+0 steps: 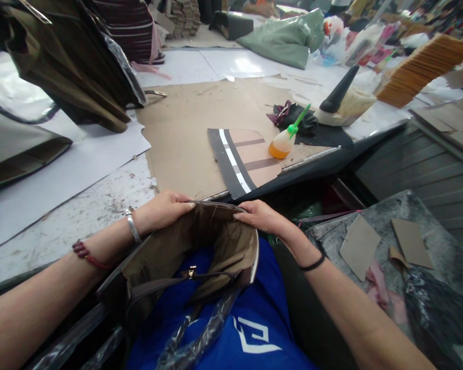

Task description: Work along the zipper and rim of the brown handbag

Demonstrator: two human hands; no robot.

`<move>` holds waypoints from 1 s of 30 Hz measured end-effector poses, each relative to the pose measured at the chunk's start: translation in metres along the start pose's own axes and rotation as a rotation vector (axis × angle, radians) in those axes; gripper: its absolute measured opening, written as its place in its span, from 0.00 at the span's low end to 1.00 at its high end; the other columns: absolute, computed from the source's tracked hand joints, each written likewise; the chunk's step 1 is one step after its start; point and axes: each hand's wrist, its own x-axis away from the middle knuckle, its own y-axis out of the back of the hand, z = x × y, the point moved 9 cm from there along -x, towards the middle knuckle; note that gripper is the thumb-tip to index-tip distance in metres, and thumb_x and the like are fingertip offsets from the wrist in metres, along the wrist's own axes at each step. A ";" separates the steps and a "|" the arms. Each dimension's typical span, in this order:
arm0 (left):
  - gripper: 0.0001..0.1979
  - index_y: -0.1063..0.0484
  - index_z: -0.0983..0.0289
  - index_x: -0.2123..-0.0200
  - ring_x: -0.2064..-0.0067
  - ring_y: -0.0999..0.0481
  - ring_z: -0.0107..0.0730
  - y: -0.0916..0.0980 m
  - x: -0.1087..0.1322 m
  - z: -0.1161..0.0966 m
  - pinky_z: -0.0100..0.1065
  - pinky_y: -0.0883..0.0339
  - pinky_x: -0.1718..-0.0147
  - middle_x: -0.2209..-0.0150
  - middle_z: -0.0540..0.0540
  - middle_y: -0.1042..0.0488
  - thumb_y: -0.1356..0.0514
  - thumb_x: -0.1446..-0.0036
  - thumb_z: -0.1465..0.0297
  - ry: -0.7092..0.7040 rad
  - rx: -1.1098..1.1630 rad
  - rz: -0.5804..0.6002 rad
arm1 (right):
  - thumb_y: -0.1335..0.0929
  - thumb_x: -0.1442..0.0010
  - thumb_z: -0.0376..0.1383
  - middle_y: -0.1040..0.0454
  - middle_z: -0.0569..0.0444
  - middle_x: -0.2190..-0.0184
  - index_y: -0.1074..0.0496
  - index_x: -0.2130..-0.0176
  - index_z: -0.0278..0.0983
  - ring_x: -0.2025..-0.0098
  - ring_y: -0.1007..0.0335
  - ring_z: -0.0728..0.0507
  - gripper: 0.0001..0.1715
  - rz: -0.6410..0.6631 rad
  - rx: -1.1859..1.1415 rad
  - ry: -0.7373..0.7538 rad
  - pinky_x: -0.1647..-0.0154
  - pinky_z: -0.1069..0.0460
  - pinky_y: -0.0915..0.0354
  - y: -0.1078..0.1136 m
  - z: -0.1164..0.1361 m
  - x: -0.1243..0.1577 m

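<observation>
A brown handbag (165,252) lies in my lap with its mouth wide and its tan lining showing. My left hand (167,209) pinches the far rim on its left side, the thumb pressed along the edge. On the right side of the same rim, my right hand (258,215) grips with thumb and fingers closed. A small gold clasp (192,272) sits on a strap across the opening. The bag's handles (206,334), wrapped in clear plastic, hang toward my body over blue cloth. Loose threads stick up from the rim between my hands.
On the cardboard sheet (181,123) rest a striped curved panel (235,159) and a green-tipped glue bottle (283,143). Behind them are dark scraps (293,115) and a black cone-shaped tool (339,90). Brown bags (73,56) stand at left; a lower surface (393,221) at right holds card pieces.
</observation>
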 end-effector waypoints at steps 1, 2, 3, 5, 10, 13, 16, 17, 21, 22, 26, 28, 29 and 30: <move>0.27 0.29 0.69 0.66 0.65 0.27 0.43 0.000 0.000 0.000 0.32 0.35 0.68 0.69 0.56 0.24 0.48 0.64 0.54 0.004 0.008 0.004 | 0.37 0.48 0.37 0.33 0.57 0.77 0.30 0.71 0.33 0.72 0.40 0.49 0.11 -0.002 0.036 0.005 0.75 0.58 0.47 0.001 0.002 0.000; 0.27 0.29 0.69 0.66 0.65 0.27 0.43 0.000 0.001 0.000 0.32 0.35 0.69 0.69 0.56 0.24 0.48 0.64 0.54 0.008 0.009 0.005 | 0.38 0.47 0.37 0.33 0.56 0.77 0.30 0.71 0.33 0.72 0.39 0.49 0.11 -0.005 0.077 0.015 0.75 0.57 0.46 0.001 0.004 0.000; 0.27 0.29 0.69 0.66 0.65 0.27 0.43 0.000 0.001 0.000 0.32 0.35 0.69 0.69 0.56 0.24 0.48 0.64 0.54 0.007 0.004 0.001 | 0.38 0.46 0.37 0.33 0.56 0.77 0.30 0.71 0.32 0.72 0.39 0.49 0.11 -0.009 0.114 0.029 0.74 0.57 0.46 0.002 0.007 0.001; 0.26 0.29 0.68 0.67 0.65 0.27 0.43 0.001 0.001 -0.001 0.32 0.35 0.69 0.70 0.55 0.24 0.48 0.64 0.54 -0.002 -0.014 -0.005 | 0.39 0.45 0.36 0.32 0.55 0.76 0.30 0.71 0.32 0.72 0.38 0.49 0.11 -0.016 0.158 0.057 0.73 0.57 0.45 0.003 0.012 0.001; 0.26 0.28 0.67 0.68 0.67 0.27 0.42 0.000 0.000 0.001 0.32 0.35 0.70 0.71 0.55 0.24 0.48 0.64 0.54 -0.002 -0.008 -0.012 | 0.39 0.45 0.34 0.32 0.55 0.76 0.29 0.71 0.33 0.72 0.39 0.50 0.11 -0.027 0.111 0.097 0.73 0.58 0.45 0.004 0.017 0.002; 0.26 0.28 0.67 0.67 0.66 0.27 0.42 0.000 -0.001 0.000 0.32 0.35 0.69 0.70 0.55 0.24 0.49 0.64 0.54 0.009 -0.027 -0.020 | 0.39 0.45 0.35 0.32 0.55 0.76 0.30 0.72 0.33 0.72 0.39 0.50 0.11 -0.033 0.063 0.106 0.73 0.58 0.45 0.003 0.013 0.001; 0.27 0.28 0.67 0.67 0.65 0.27 0.42 -0.002 -0.001 -0.003 0.31 0.35 0.68 0.69 0.55 0.24 0.49 0.64 0.54 0.009 -0.048 -0.016 | 0.39 0.45 0.37 0.32 0.55 0.76 0.29 0.71 0.33 0.72 0.39 0.50 0.12 -0.039 -0.006 0.107 0.73 0.57 0.44 0.003 0.004 0.002; 0.27 0.28 0.67 0.67 0.65 0.27 0.42 -0.002 -0.002 -0.003 0.31 0.35 0.68 0.69 0.55 0.24 0.49 0.64 0.54 0.010 -0.049 -0.013 | 0.39 0.45 0.38 0.32 0.56 0.75 0.29 0.71 0.33 0.72 0.39 0.50 0.13 -0.041 -0.030 0.109 0.73 0.57 0.44 0.003 0.001 0.002; 0.26 0.29 0.67 0.67 0.67 0.27 0.41 -0.005 -0.005 -0.004 0.30 0.35 0.70 0.70 0.54 0.25 0.49 0.64 0.54 0.021 -0.015 0.013 | 0.39 0.45 0.41 0.33 0.56 0.77 0.30 0.71 0.32 0.74 0.40 0.50 0.15 -0.044 -0.115 0.091 0.74 0.57 0.43 0.001 -0.007 0.007; 0.25 0.29 0.67 0.67 0.67 0.27 0.40 -0.006 -0.006 -0.004 0.30 0.35 0.71 0.71 0.54 0.25 0.48 0.64 0.54 0.024 -0.002 0.017 | 0.39 0.45 0.41 0.32 0.55 0.76 0.30 0.70 0.32 0.73 0.39 0.50 0.16 -0.045 -0.137 0.086 0.74 0.56 0.43 0.001 -0.008 0.007; 0.23 0.29 0.67 0.69 0.69 0.27 0.39 -0.007 -0.010 -0.006 0.29 0.35 0.73 0.72 0.53 0.25 0.47 0.64 0.55 0.038 0.017 0.026 | 0.37 0.46 0.39 0.30 0.51 0.61 0.33 0.56 0.33 0.62 0.35 0.46 0.18 -0.059 -0.294 0.128 0.62 0.53 0.39 0.003 -0.004 0.009; 0.23 0.28 0.66 0.68 0.68 0.27 0.39 -0.007 -0.011 -0.007 0.29 0.35 0.73 0.72 0.53 0.25 0.47 0.64 0.56 0.047 0.023 0.035 | 0.38 0.46 0.38 0.31 0.51 0.58 0.34 0.54 0.33 0.58 0.36 0.46 0.19 -0.036 -0.353 0.147 0.57 0.52 0.39 0.002 -0.002 0.009; 0.23 0.28 0.66 0.68 0.68 0.27 0.40 -0.007 -0.011 -0.007 0.29 0.35 0.73 0.73 0.53 0.25 0.47 0.64 0.56 0.051 0.030 0.039 | 0.38 0.45 0.38 0.30 0.51 0.59 0.32 0.55 0.33 0.58 0.35 0.46 0.19 -0.020 -0.359 0.145 0.57 0.51 0.39 0.001 -0.002 0.008; 0.23 0.28 0.66 0.68 0.68 0.27 0.39 -0.008 -0.011 -0.007 0.29 0.35 0.73 0.73 0.53 0.25 0.46 0.64 0.56 0.053 0.037 0.043 | 0.38 0.45 0.38 0.29 0.51 0.60 0.31 0.57 0.33 0.58 0.35 0.46 0.18 -0.010 -0.353 0.139 0.56 0.51 0.39 0.001 -0.003 0.007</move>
